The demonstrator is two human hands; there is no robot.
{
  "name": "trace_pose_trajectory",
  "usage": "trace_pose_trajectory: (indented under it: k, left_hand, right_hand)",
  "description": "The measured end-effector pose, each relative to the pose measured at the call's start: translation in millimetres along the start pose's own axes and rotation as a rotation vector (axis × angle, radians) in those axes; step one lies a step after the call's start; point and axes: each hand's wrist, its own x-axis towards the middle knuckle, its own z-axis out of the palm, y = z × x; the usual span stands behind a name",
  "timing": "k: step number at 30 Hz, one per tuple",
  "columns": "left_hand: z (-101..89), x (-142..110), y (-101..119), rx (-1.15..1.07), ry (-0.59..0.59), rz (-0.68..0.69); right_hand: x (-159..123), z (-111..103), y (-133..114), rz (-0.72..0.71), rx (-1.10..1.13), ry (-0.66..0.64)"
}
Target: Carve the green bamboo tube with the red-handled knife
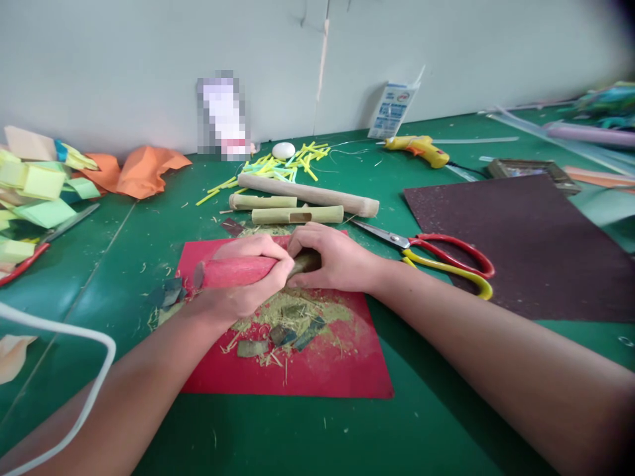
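Observation:
My left hand (pixel 243 281) is closed around a red handle (pixel 233 272) that sticks out to the left; its working end is hidden between my hands. My right hand (pixel 335 259) is wrapped round a short piece of bamboo (pixel 306 262), of which only a dark greenish bit shows. Both hands meet above a red sheet (pixel 342 370) on the green table (pixel 436 430). Under them lie green-yellow shavings and several peeled strips (pixel 285 327).
Three bamboo pieces (pixel 307 194) lie just beyond the red sheet. Red-and-yellow scissors (pixel 446 254) rest to the right, beside a dark brown sheet (pixel 526 244). Further back are yellow-green strips (pixel 282 165), a yellow glue gun (pixel 421 149) and an orange cloth (pixel 141 172). Coloured paper pieces (pixel 34 192) pile at left.

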Motion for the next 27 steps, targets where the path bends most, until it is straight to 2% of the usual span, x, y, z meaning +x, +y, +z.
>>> trace_pose_trajectory:
  k: [4,10,15,21,24,27]
  left_hand:
    - [-0.3,-4,-2,-0.038,0.079,-0.011]
    - [0.1,-10,-8,-0.023,0.115,0.027]
    - [3.7,-11,-12,-0.105,0.249,0.001]
    - [5.0,-10,-18,-0.112,0.317,0.041]
    - [3.9,-10,-20,-0.182,0.314,0.11]
    - [3.1,-11,-21,-0.219,0.24,0.144]
  right_hand:
    - [0,-2,-2,0.016,-0.002,-0.013]
    - [0,-3,-3,0.02,-0.002,-0.02]
    - [0,-2,-3,0.038,0.006,-0.021]
    - [0,-3,-3,0.041,0.001,-0.02]
    - [0,-3,-4,0.037,-0.002,-0.022]
    - [0,-3,-3,0.033,-0.016,-0.018]
